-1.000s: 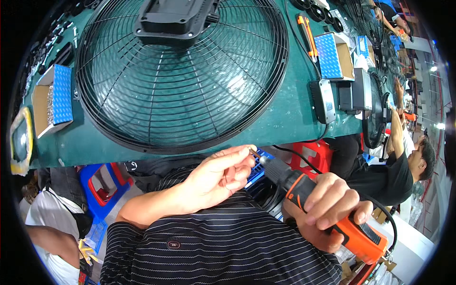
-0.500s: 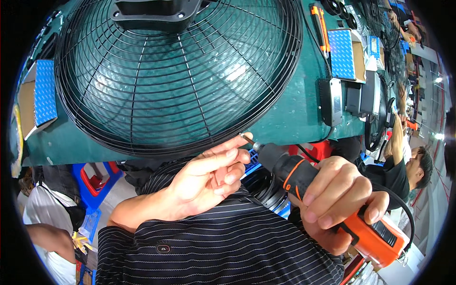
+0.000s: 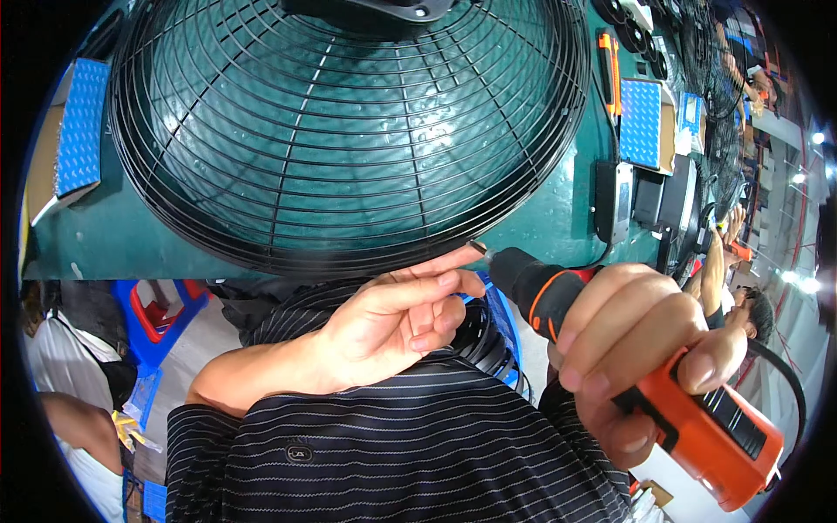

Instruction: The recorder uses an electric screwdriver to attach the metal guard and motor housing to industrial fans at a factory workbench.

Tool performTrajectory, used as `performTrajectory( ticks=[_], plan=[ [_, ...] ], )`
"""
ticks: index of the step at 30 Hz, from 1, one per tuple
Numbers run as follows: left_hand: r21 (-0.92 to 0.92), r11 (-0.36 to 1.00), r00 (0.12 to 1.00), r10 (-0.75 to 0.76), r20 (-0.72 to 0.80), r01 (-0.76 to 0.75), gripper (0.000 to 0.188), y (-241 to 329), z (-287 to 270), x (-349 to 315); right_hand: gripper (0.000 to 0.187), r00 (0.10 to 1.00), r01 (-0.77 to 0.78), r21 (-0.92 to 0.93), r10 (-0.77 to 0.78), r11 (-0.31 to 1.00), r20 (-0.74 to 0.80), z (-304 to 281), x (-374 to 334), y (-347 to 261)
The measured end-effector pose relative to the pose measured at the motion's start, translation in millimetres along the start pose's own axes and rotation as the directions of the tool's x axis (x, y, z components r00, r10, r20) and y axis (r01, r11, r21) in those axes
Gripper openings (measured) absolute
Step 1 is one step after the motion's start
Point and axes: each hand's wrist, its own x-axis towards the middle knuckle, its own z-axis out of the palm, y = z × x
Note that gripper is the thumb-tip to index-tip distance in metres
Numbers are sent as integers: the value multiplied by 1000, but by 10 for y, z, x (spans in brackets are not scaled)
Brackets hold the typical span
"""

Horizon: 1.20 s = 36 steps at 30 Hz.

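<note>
Lying within the right fingers (image 3: 623, 327) is the orange-and-black screwdriver (image 3: 704, 446).

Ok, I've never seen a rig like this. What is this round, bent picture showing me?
No machine here: just a person's bare hands, seen from a wide fisheye camera on their head, looking down, so straight edges bend. The right hand grips an orange-and-black power screwdriver. The left hand points a finger at the tool's tip; whether they touch is unclear. Just beyond, a large black wire fan guard lies on a green table, with a blue-patterned box on the left and another on the right.
</note>
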Motion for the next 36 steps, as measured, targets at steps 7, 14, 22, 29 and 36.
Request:
performTrajectory(
  ticks=[7,14,22,29,36],
  plan=[
    [59,998,1000,18,17,-19,41,24,-54,-95,46,1000,-20,17,20,1000,5,-52,28,54],
    [82,996,1000,17,-5,-17,43,35,-35,-113,46,1000,-30,60,30,998,-3,-58,37,79],
    [559,829,985,105,-135,-12,40,123,44,-391,49,962,-92,24,83,996,259,-43,198,81],
    [-18,-992,663,72,745,128,66,649,624,-1116,37,944,-136,193,68,972,323,-173,335,215],
    [-204,-923,721,103,685,326,66,890,674,-1062,44,911,-231,224,129,947,391,-218,535,277]
  ],
)
